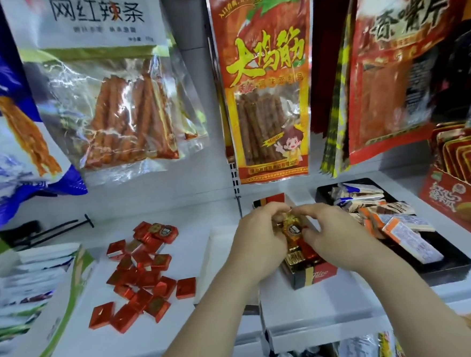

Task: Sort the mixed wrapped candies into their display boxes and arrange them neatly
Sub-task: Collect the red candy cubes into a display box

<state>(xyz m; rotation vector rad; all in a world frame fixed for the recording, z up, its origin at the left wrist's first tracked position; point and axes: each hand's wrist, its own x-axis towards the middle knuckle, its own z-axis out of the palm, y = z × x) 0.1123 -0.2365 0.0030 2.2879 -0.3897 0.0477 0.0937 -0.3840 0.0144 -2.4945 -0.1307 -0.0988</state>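
My left hand (256, 239) and my right hand (334, 234) are close together over a small black and red display box (312, 274). Both pinch gold-wrapped candies (291, 231) that stand in a row inside the box. Red wrapped candies (309, 250) lie beside the gold ones in the same box. A loose pile of red square candies (140, 271) is spread on the white shelf (211, 330) to the left. A black tray (455, 266) to the right holds white, blue and orange wrapped bars (393, 223).
Hanging snack bags fill the wall above: a clear one (110, 84), an orange one (267, 87) and red ones (393, 64). A red carton (459, 207) stands at the far right. Green and white packets (33, 290) lie at the left. A black hook (62, 226) rests behind the pile.
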